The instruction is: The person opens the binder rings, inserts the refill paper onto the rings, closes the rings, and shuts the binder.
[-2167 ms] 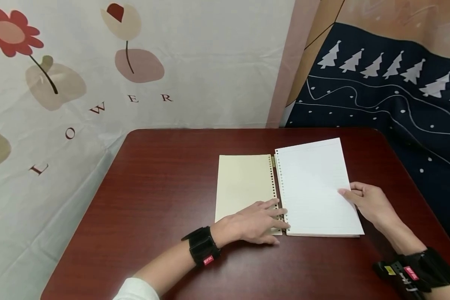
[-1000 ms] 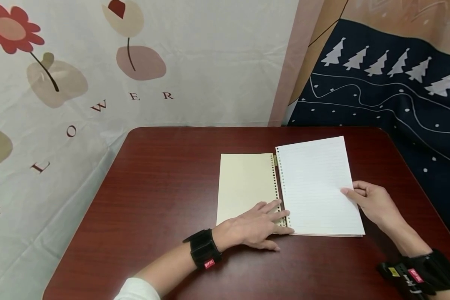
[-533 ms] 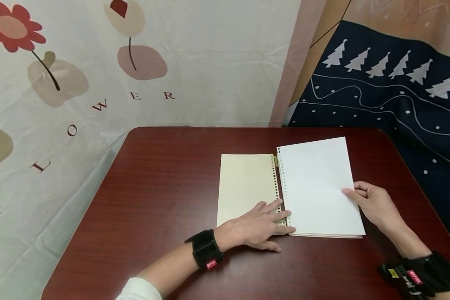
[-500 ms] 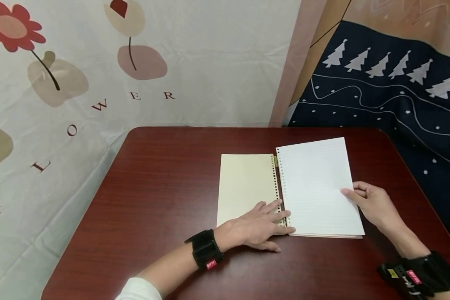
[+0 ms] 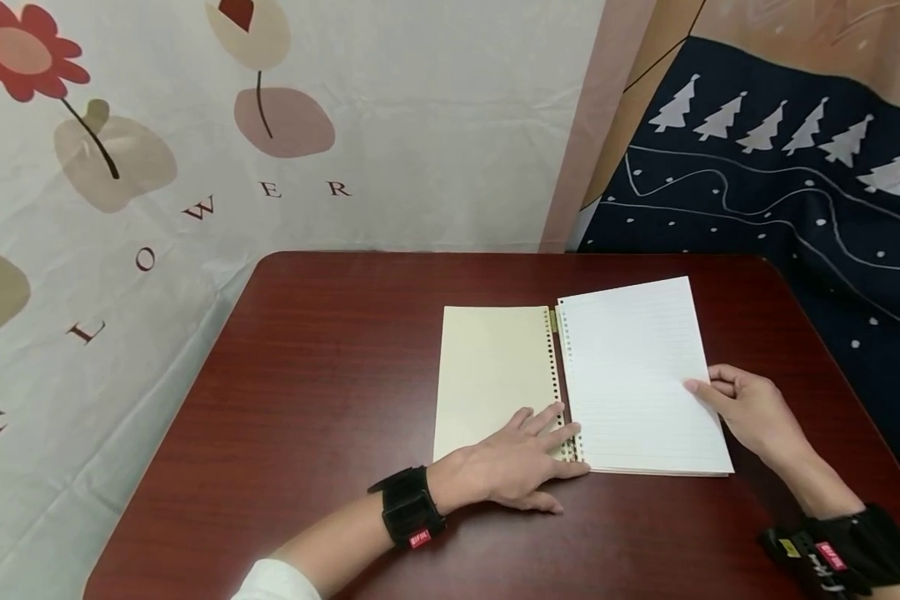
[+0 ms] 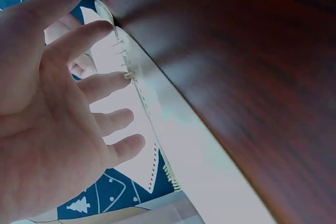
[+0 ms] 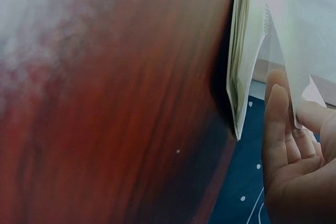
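A loose-leaf ring notebook lies open on the table, its cream left side (image 5: 491,367) lying flat. My left hand (image 5: 521,462) spreads its fingers over the lower binding; in the left wrist view, fingertips sit at the rings (image 6: 126,61). A white lined sheet (image 5: 633,371) with punched holes covers the notebook's right half, slightly askew. My right hand (image 5: 753,417) pinches this sheet's right edge between thumb and fingers. From the right wrist view, the sheet is lifted away from the stacked pages (image 7: 239,77) below. Whether its holes engage the rings is unclear.
The dark red-brown table (image 5: 307,358) extends left of the notebook and in front of it. Behind it hangs a pale cloth (image 5: 435,125) with flower prints. A navy cloth (image 5: 757,183) with white trees hangs at the right.
The sheet's top left corner has shifted slightly right and down, away from the binding's top. My left hand has slid a little toward the front edge. The right hand keeps its pinch.
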{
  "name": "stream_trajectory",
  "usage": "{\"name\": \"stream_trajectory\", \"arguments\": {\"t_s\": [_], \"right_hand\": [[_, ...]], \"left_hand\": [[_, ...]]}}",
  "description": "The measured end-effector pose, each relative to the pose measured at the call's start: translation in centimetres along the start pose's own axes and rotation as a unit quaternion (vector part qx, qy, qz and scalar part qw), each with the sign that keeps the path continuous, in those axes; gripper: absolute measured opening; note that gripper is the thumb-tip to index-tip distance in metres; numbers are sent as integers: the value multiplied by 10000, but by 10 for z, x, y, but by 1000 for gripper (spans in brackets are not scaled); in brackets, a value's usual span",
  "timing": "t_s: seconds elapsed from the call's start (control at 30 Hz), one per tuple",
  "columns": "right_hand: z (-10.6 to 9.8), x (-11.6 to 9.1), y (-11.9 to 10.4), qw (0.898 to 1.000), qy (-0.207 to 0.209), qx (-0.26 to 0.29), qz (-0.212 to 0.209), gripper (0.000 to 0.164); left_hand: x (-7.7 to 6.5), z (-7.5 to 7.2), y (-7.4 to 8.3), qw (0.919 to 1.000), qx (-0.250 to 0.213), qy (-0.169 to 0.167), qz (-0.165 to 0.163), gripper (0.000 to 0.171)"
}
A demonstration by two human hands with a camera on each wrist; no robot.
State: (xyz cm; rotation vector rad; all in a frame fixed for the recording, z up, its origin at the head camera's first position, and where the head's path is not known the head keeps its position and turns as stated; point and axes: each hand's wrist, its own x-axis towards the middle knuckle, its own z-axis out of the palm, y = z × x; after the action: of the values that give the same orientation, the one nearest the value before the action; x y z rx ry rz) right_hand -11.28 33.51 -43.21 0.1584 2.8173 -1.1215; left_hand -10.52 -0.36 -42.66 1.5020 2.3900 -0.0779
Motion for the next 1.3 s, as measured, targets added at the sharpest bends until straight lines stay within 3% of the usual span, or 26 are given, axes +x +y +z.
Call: {"name": "stream_trajectory", "arguments": {"t_s": [0.5,0.63,0.8,0.97,1.13,1.3], "right_hand": [[-1,2,1,10000,49,51,37,54],[1,1,1,9999,89,66,67,57],[4,2,0,9999,95,34,116,59],[4,5,-2,9999,39,46,146,61],[5,3,0,9994,-122,136,307,62],[8,7,0,9990,-188,164,367,64]], "left_hand": [[3,1,-2,9999,12,129,42,57],[2,-2,-7,9995,-271,128,124,54],[4,-9,-24,9950,-950,252,162,57],[14,-17,-44,9927,-976,521,-486,62],[36,-20,-61,9867,-799,584,-1293,69],[57,-24,-74,9817,-733,546,-1671,73]]}}
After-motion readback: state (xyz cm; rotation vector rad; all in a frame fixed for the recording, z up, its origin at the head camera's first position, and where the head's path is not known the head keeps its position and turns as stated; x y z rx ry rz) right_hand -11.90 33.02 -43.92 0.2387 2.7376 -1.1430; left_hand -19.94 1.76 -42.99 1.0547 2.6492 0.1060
